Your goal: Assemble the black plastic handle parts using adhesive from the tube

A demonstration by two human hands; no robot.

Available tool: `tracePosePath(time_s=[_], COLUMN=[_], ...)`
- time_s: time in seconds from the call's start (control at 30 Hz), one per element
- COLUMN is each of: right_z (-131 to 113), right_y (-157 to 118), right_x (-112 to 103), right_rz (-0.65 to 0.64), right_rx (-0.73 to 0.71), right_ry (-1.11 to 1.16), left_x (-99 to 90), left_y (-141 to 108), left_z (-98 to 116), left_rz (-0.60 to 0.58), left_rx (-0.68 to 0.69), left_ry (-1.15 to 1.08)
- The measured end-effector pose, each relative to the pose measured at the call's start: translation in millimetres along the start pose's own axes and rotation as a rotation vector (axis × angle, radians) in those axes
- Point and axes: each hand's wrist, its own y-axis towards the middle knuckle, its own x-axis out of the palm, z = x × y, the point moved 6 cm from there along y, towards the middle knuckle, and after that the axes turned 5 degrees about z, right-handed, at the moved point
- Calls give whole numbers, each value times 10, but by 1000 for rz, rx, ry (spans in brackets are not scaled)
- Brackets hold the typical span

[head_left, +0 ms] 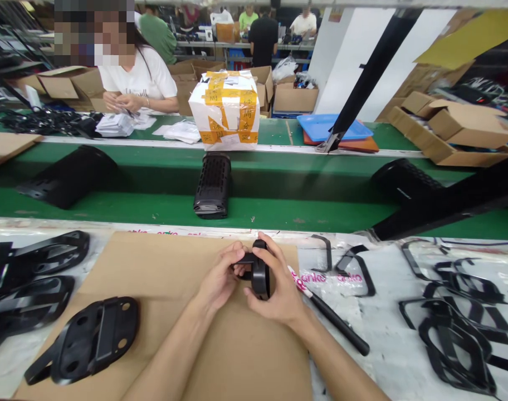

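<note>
A black plastic part (pixel 260 273) with a rounded body and a flat arm is held up over the cardboard sheet (pixel 241 356). My left hand (pixel 224 273) pinches the flat arm on its left side. Around the rounded body curl the fingers and thumb of my right hand (pixel 279 284). Some of the part is covered by my fingers. To the left on the cardboard lies a black plate with holes and a strap-like arm (pixel 97 340). Just right of my right hand is a tool with a black handle (pixel 337 323), its far end partly hidden.
Several black frames (pixel 458 328) lie at the right, and more black plates (pixel 28 301) at the left. Black housings (pixel 212 186) stand on the green conveyor (pixel 270 206). A dark post (pixel 362 89) slants at the right. A taped box (pixel 226 111) and a co-worker (pixel 137 83) are across.
</note>
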Motion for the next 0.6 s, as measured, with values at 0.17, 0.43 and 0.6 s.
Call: tracePosePath(time_s=[0.17,0.43,0.6], right_z=[70,132,224], right_y=[79,-157,-557], right_x=[-118,-698,-775], right_rz=[-126,-222,-233], right_rx=[92,510,482], right_ry=[-63,-454,-645], left_x=[-317,-470,-252], left_y=[135,223,126], left_z=[217,200,135], left_rz=[145,218,59], left_rx=[239,358,353], left_ry=[77,222,398])
